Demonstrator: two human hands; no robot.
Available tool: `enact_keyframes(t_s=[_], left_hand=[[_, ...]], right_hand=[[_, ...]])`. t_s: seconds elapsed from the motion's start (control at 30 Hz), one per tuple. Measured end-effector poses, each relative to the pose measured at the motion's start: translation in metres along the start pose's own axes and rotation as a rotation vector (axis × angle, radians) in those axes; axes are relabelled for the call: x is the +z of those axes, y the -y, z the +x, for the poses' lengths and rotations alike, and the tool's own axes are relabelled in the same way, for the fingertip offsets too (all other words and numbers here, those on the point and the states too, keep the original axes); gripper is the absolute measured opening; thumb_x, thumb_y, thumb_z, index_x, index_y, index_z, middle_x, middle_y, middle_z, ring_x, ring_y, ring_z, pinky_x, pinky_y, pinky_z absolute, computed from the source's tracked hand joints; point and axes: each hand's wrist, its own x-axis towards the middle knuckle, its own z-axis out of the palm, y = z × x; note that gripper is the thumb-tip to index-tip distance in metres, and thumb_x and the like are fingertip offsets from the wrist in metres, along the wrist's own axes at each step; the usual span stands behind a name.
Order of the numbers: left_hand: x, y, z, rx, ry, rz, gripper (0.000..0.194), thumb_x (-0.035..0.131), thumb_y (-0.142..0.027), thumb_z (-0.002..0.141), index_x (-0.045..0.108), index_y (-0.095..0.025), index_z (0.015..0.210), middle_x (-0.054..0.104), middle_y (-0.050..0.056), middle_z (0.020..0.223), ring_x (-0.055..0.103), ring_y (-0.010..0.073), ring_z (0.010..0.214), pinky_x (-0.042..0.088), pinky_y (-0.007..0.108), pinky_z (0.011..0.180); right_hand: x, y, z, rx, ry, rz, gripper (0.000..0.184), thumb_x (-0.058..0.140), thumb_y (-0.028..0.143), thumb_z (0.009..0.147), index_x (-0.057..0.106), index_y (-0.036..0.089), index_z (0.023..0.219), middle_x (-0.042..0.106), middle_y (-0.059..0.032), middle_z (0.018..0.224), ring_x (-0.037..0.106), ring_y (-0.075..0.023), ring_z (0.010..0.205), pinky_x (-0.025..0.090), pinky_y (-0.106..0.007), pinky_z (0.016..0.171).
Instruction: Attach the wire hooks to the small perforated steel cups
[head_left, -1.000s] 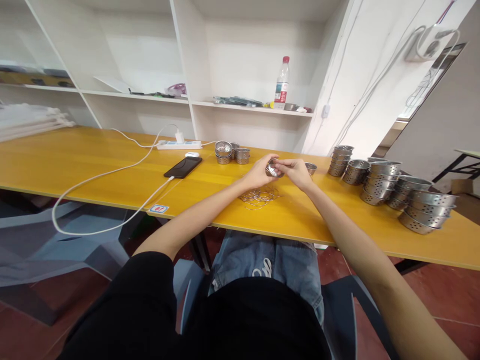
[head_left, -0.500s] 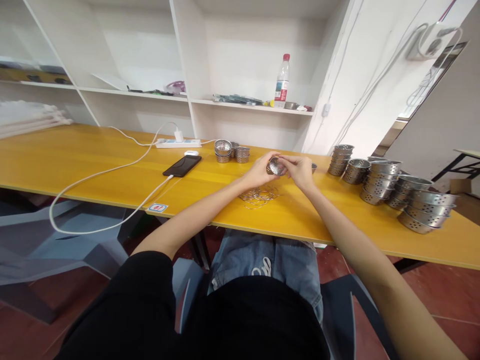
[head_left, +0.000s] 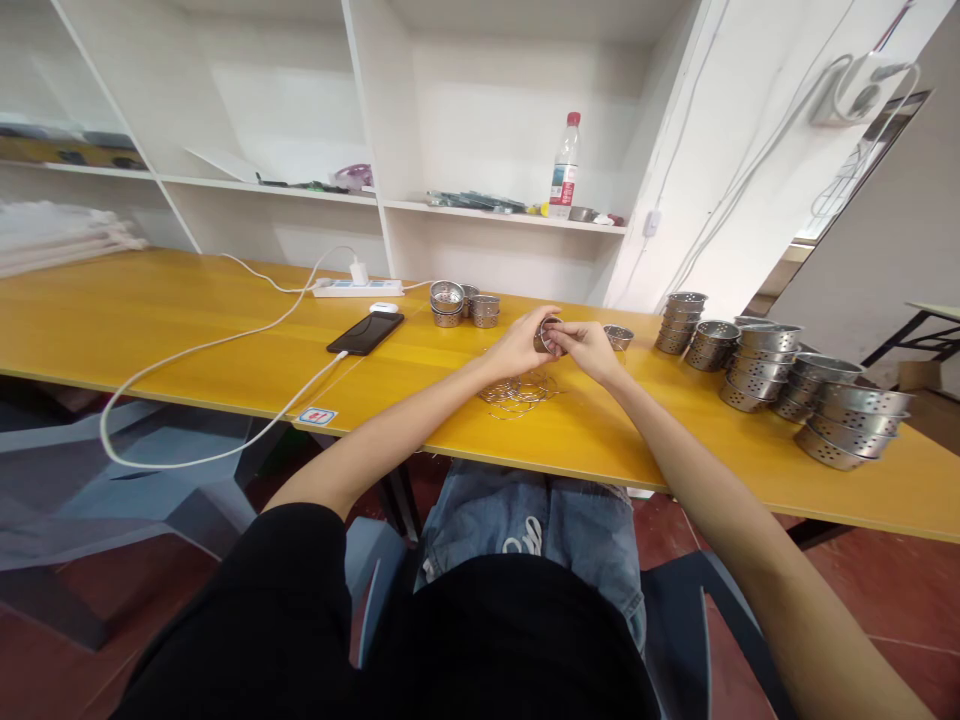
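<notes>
Left hand (head_left: 516,346): fingers gripping perforated cup (head_left: 541,336). Right hand (head_left: 589,347): fingers pressed together at its mouth. Wires (head_left: 519,399) on counter (head_left: 600,430).

I seem to be in a workshop: my long yellow worktop (head_left: 187,300) carries stacks of holed metal cups (head_left: 757,365) and a tangle of wire (head_left: 520,395), with white shelves (head_left: 390,120) behind and red floor (head_left: 900,590) underneath.

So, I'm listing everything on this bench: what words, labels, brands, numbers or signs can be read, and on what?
No text is clear enough to quote.
Bottle label: print too small.
Blue-bordered sticker on the table: red characters, too blurred.
Jeans: white script-like mark, not legible.
</notes>
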Motion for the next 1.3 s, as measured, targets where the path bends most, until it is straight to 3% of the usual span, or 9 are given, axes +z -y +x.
enact_keyframes(t_s=[0.2,0.47,0.7,0.93,1.2,1.3], left_hand=[[0.000,0.000,0.000,0.006,0.008,-0.006,0.074,0.086,-0.023,0.079,0.054,-0.020,0.146,0.068,0.015,0.144,0.068,0.0295,0.131,0.054,0.045,0.115],[-0.003,-0.004,0.001,0.011,-0.018,0.004,0.077,0.088,-0.027,0.080,0.051,-0.020,0.147,0.067,0.017,0.143,0.067,0.0308,0.132,0.054,0.046,0.114],[-0.006,0.000,0.002,0.050,-0.041,0.097,0.075,0.086,-0.022,0.080,0.051,-0.019,0.146,0.065,0.016,0.145,0.065,0.0300,0.133,0.052,0.045,0.117],[-0.004,0.001,0.000,0.097,0.000,0.129,0.071,0.082,-0.017,0.083,0.051,-0.019,0.147,0.066,0.016,0.145,0.064,0.0305,0.135,0.053,0.048,0.116],[-0.004,0.001,0.001,0.094,0.022,0.084,0.070,0.079,-0.014,0.082,0.051,-0.017,0.146,0.069,0.017,0.141,0.069,0.0296,0.128,0.056,0.047,0.113],[-0.004,0.002,0.001,0.094,0.035,0.094,0.070,0.080,-0.014,0.082,0.051,-0.017,0.146,0.068,0.017,0.142,0.068,0.0299,0.129,0.056,0.047,0.113]], right_hand=[[-0.004,0.002,0.000,0.064,-0.014,0.160,0.042,0.089,0.055,0.070,0.085,0.017,0.089,0.079,-0.0065,0.078,0.068,-0.0183,0.068,0.061,-0.034,0.071],[-0.017,0.007,0.002,0.078,-0.165,0.073,0.048,0.088,0.056,0.073,0.086,0.016,0.099,0.081,-0.0105,0.086,0.066,-0.0186,0.066,0.047,-0.028,0.048],[-0.014,0.002,0.003,0.065,-0.096,0.130,0.046,0.091,0.056,0.075,0.084,0.017,0.097,0.079,-0.0090,0.085,0.064,-0.0165,0.066,0.053,-0.027,0.049],[-0.015,-0.005,0.005,0.072,-0.072,0.225,0.047,0.094,0.059,0.073,0.082,0.019,0.095,0.078,-0.0064,0.085,0.067,-0.0168,0.070,0.063,-0.031,0.064],[-0.012,-0.003,0.004,0.037,-0.021,0.195,0.042,0.092,0.057,0.078,0.074,0.020,0.089,0.075,-0.0053,0.083,0.066,-0.0145,0.063,0.050,-0.024,0.048],[-0.012,-0.003,0.004,0.025,-0.009,0.197,0.040,0.091,0.054,0.082,0.071,0.020,0.088,0.073,-0.0049,0.081,0.066,-0.0147,0.060,0.052,-0.026,0.051]])
